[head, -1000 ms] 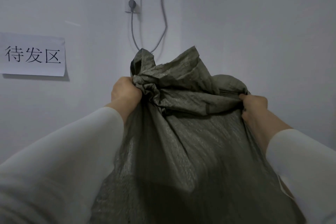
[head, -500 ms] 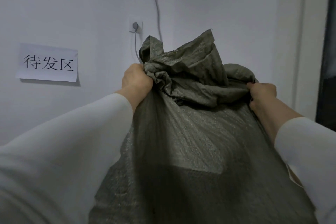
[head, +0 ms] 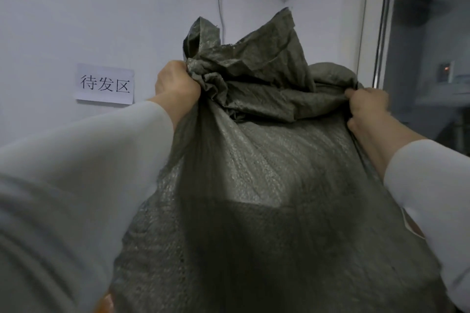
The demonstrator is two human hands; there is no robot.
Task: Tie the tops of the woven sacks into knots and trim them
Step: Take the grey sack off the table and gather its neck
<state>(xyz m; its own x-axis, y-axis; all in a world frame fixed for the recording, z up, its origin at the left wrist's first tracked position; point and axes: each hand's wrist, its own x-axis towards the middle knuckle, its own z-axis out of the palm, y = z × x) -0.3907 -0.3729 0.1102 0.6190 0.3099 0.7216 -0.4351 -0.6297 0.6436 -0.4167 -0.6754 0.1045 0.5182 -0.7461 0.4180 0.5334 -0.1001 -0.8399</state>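
The sack [head: 267, 160] has risen a little in my view, and a door frame [head: 376, 33] has come in on the right. I hold the sack up before the wall [head: 76, 20], its top crumpled. My left hand [head: 175, 84] grips the bunched neck; my right hand [head: 366, 107] clutches the far corner. A sign [head: 104, 83] hangs to the left.
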